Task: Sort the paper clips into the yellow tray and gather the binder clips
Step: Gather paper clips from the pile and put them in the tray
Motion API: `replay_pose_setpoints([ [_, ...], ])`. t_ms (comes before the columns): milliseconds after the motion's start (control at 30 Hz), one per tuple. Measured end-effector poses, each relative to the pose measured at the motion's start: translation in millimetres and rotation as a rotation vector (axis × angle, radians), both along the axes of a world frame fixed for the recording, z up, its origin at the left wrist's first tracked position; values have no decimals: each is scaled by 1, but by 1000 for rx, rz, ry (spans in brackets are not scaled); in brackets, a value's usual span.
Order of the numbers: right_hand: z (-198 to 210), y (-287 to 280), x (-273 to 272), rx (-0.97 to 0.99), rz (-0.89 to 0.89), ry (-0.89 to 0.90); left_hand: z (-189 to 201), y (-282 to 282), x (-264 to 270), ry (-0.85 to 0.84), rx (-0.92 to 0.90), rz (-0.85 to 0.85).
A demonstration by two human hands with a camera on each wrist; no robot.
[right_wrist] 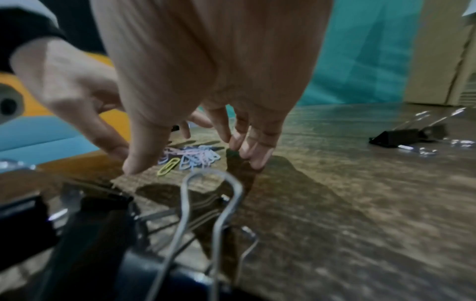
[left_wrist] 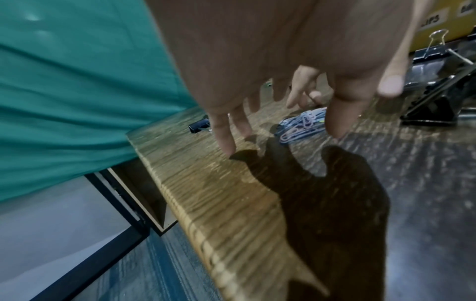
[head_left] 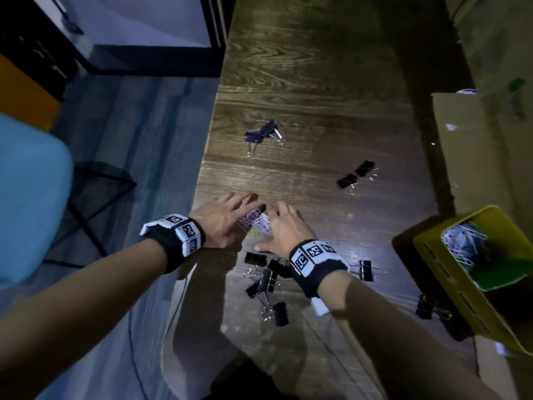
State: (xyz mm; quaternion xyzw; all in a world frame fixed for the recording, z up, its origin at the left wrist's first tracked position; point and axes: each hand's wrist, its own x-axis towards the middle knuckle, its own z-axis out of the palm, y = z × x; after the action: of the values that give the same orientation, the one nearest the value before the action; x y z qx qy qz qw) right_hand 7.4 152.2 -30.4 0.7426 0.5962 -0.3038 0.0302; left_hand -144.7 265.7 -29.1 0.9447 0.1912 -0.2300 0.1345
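Near the table (head_left: 302, 82) edge, between your left hand (head_left: 222, 220) and right hand (head_left: 284, 229), both spread and holding nothing, lies a small heap of pastel paper clips (right_wrist: 190, 155), one yellow.

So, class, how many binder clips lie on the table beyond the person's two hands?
4. The left pair lies close together near the table's left edge. The right pair lies side by side, towards the cardboard box. None looks hidden there.
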Motion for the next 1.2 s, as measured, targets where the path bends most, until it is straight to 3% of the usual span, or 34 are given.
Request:
replay_pose_setpoints([
  [100,-5,4,-11,21,-41,-1,-5,-8,5,81,38,54],
  [200,-5,6,-16,31,-67,30,-8,-17,14,44,47,98],
  [367,1,9,-19,16,-58,76,-14,-25,21,-34,112,-98],
  [667,3,4,-22,52,76,-53,-3,-26,24,-38,119,-75],
  [1000,4,8,-20,30,45,-55,-5,-25,28,50,106,-27],
  [1200,-2,8,-20,22,69,-78,7,-19,35,103,111,-137],
])
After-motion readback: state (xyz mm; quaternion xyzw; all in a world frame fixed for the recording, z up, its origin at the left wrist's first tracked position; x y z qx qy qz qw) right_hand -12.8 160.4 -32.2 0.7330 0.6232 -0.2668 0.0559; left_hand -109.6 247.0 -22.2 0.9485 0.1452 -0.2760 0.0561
